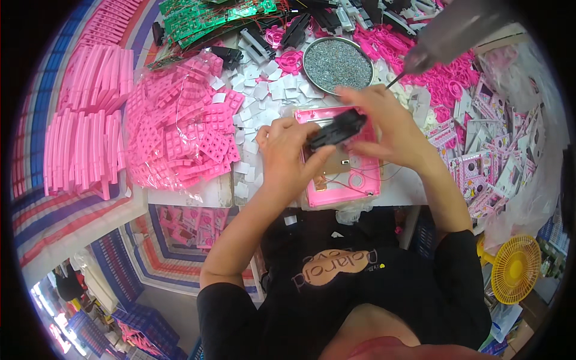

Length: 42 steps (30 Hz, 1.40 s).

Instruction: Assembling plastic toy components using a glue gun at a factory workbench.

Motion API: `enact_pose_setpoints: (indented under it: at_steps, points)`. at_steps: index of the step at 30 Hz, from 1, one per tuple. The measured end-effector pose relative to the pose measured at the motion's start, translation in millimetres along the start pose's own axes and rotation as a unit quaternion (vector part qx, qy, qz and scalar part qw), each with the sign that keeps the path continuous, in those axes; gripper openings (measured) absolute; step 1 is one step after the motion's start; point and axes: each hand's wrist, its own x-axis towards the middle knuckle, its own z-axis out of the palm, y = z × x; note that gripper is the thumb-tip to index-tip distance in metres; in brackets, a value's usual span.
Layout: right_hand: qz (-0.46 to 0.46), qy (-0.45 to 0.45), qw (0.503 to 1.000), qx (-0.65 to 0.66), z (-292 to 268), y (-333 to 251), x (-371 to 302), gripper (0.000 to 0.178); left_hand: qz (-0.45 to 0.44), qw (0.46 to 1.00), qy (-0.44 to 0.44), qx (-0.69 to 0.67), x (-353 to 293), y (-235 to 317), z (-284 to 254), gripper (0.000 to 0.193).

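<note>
- The left hand (287, 153) pinches the black part (338, 130) by its lower-left end, thumb on the near side and fingers on the far side.
- The black part is held above the pink case (345, 194); its long axis slants across the view, one end to the lower left in the grip, the other to the upper right, toward the right hand.
- The right hand (387, 126) is blurred, thumb and fingers spread apart about the upper-right end — whether they touch it I cannot tell.
- The case lies on the table (401, 191), its longer sides running roughly away from the person; a flat brownish plate (336, 177) and thin wires show inside it.
- Just beyond the hands sits a round dish (338, 65) full of small metal screws.
- A driver (432, 48) hangs at the upper right, blurred, its thin tip pointing down and left toward the right hand.
- White squares (282, 89) are scattered left of the dish; tangled pink straps (441, 81) are heaped to its right.
- Farther left, a clear bag (180, 129) bulges with pink keypads, and pink panels (87, 150) stand on edge in rows — packed side by side.
- Green boards (210, 21) and more black pieces (295, 30) line the far edge.
- To the right lie printed cards (480, 174); lower down is a yellow fan (516, 269).
</note>
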Motion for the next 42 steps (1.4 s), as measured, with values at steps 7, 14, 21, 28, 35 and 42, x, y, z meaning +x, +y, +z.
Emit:
enact_pose_setpoints:
  at_steps: [7,14,21,28,35,42]
  points:
    - [0.023,-0.052,0.998,0.004,-12,19,13,0.028,0.001,0.998,0.05,-0.031,-13,-5,10,0.059]
    - [0.212,-0.247,0.93,-0.173,-35,16,53,0.029,0.045,0.987,0.009,0.152,-6,17,8,0.053]
    - [-0.048,-0.006,0.99,-0.133,8,28,6,0.041,0.06,0.983,0.022,0.171,-4,16,10,0.054]
    - [-0.043,0.033,0.996,-0.07,12,33,3,0.034,0.044,0.981,-0.04,0.182,16,29,-4,0.039]
    - [-0.062,0.037,0.995,-0.068,10,27,6,0.031,0.121,0.964,-0.044,0.232,140,-27,32,0.009]
    - [-0.045,0.43,0.9,0.054,-45,6,-21,0.038,0.167,0.932,-0.108,0.303,148,-44,52,0.011]
